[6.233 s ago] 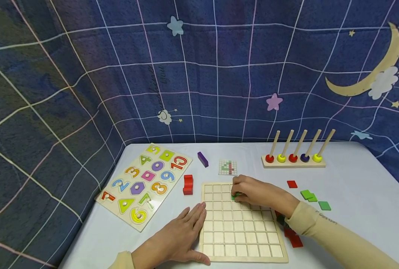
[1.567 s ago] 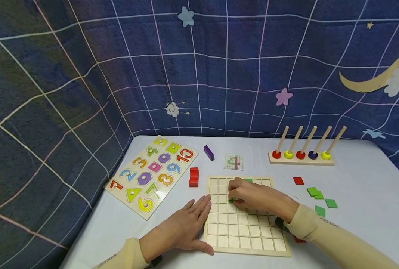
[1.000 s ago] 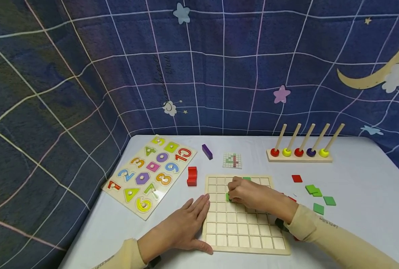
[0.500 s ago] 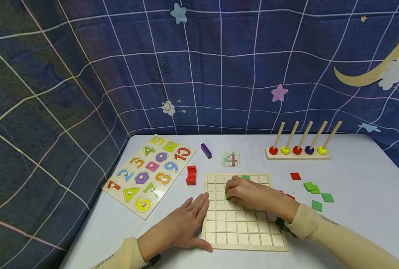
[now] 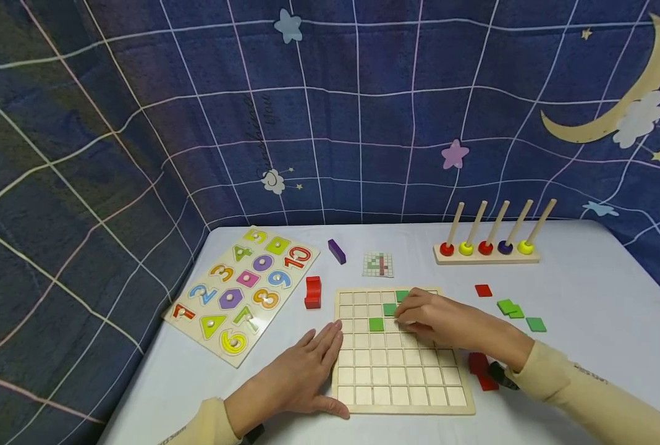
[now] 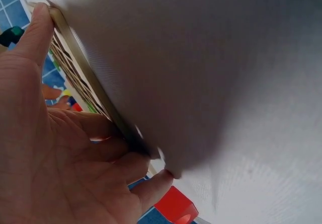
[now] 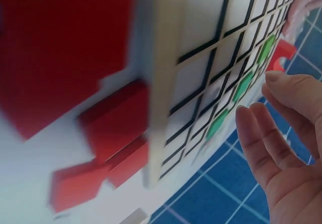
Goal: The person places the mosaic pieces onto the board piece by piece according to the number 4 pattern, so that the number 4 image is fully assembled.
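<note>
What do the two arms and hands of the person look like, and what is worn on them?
The left hand and right hand are bare, with no gloves or rings visible. Long, pale-yellow fabric sleeves, with small dark lettering, reach toward both wrists. A small black object, partly hidden, shows at each wrist.

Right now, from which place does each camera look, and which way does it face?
Head: worn on the head, facing forward and down at the gridded wooden board; left hand, right hand and sleeves show.
Left wrist: worn there, looking past the left palm along the board's edge; right fingers show beyond.
Right wrist: worn there, looking across red tiles and board; right fingers and part of left hand show.
Head and right wrist share the board's three green tiles.
</note>
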Motion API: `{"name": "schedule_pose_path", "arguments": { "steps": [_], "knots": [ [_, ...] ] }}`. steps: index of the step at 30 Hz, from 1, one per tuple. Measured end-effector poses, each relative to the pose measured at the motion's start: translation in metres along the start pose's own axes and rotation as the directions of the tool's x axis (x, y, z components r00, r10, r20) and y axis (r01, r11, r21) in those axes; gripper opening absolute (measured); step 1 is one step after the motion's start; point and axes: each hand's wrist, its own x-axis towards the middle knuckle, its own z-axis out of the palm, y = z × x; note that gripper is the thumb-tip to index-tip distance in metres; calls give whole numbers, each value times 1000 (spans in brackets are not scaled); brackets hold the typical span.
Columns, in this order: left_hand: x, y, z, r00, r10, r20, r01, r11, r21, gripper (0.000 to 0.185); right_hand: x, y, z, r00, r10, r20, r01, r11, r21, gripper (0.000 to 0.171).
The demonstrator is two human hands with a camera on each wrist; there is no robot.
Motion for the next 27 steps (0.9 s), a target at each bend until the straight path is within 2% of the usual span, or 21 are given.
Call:
{"name": "schedule_pose_path", "arguments": {
  "steps": [9, 17, 23, 27],
  "knots": [
    [-1, -1, -1, 1000, -4, -3, 4, 1000, -12, 125, -30, 11, -13, 996, 85, 33, -87, 995, 49, 25],
    [1, -1, 2, 1000, 16, -18, -16, 1000, -11, 125, -59, 27, -25, 992, 127, 5, -127, 992, -1, 23],
    [1, -1, 2, 1000, 11, -8, -12, 1000, -11, 126, -88, 45, -39, 971, 238, -3, -238, 970, -55, 26],
    [1, -1, 2, 1000, 9, -14, -9, 1000, -5, 126, -104, 59, -45, 941, 338, 11, -337, 940, -60, 27]
  ]
}}
